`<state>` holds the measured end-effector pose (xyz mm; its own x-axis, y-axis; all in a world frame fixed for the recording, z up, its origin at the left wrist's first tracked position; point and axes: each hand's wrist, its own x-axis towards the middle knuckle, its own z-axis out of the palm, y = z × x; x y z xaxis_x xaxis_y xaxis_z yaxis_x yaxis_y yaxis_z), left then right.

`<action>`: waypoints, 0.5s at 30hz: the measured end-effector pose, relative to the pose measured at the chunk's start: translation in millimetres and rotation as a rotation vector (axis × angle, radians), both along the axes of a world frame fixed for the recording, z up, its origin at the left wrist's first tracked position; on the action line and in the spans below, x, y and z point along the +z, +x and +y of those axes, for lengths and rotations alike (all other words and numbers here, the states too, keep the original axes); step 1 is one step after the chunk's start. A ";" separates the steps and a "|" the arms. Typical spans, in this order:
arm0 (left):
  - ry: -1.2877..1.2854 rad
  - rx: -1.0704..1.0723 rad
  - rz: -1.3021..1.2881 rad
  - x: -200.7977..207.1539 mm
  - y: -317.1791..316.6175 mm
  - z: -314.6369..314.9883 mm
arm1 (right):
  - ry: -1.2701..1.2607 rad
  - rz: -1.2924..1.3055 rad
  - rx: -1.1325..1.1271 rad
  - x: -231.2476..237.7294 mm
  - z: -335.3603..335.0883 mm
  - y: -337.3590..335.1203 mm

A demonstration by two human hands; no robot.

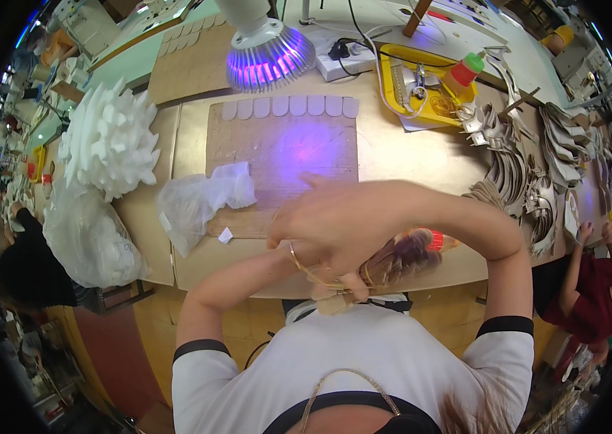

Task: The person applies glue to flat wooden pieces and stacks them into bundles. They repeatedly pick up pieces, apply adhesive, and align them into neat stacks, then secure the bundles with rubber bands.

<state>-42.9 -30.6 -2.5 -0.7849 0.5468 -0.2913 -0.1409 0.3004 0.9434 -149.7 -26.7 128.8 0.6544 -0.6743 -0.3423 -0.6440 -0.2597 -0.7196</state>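
Note:
My right hand is smeared by motion and crosses over my left wrist, close to the near edge of the cardboard sheet; its fingers cannot be made out clearly. Below it, near my chest, my left hand is closed on a small beige piece, partly hidden by the hands. Beside the left fingers is a blurred dark purplish object with a red-orange part; I cannot tell what it is. Beyond the hands, a row of pale rounded tabs lies along the far edge of the cardboard sheet.
A finned lamp casts purple light on the cardboard. White foam pieces and clear plastic bags stand left. At the back right are a yellow tray with a green-capped bottle and stacked beige strips. People sit at both sides.

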 end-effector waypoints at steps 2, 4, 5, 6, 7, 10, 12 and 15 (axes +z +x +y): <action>-0.019 -0.035 0.146 0.2 1.6 -10.5 | -0.059 0.145 0.081 -8.5 -1.2 14.7; -0.016 -0.075 0.333 0.7 3.6 -22.6 | -0.198 0.212 0.139 -23.7 -2.4 17.2; -0.030 -0.097 0.425 1.7 3.6 -27.4 | -0.164 0.254 0.051 -33.4 -2.7 13.9; -0.042 -0.112 0.520 3.4 4.1 -30.0 | -0.154 0.212 -0.040 -42.8 -5.6 -1.9; -0.052 -0.120 0.606 5.9 4.3 -33.8 | -0.189 0.113 -0.120 -52.6 -9.8 -20.8; 0.081 0.044 0.565 20.2 19.7 -43.9 | -0.225 0.188 -0.441 -77.6 -38.0 -101.5; 0.275 0.261 0.318 30.6 41.1 -53.0 | -0.068 0.307 -0.552 -93.1 -24.5 -143.1; 0.731 0.576 0.269 32.4 65.3 -66.3 | -0.454 0.120 -0.638 -104.8 30.8 -157.4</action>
<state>22.3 -96.9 29.9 -0.9799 0.0324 0.1967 0.1651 -0.4210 0.8919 -307.2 4.0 24.0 0.0703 -0.9975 0.0119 -0.8340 -0.0653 -0.5479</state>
